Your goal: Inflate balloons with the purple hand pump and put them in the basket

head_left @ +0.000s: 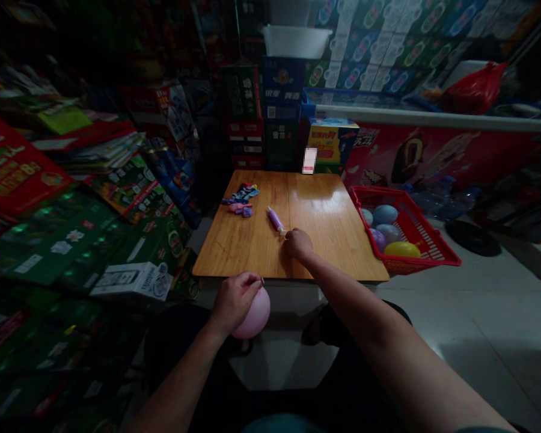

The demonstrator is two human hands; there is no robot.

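My left hand (237,300) is closed on the neck of an inflated pink balloon (255,316), which hangs just in front of the table's near edge. Over the wooden table, my right hand (299,244) is closed at the white end of a purple balloon pump (275,219). The pump lies on the tabletop, its tip pointing away from me and to the left. A small pile of limp balloons (242,201), blue and pink among them, rests on the table's far left part.
Right of the table (329,222) stands a red basket (426,231) with several inflated balloons (401,249). A phone (309,161) leans upright at the table's far edge against a yellow and blue box (331,141). Stacked cartons (63,240) crowd the left side.
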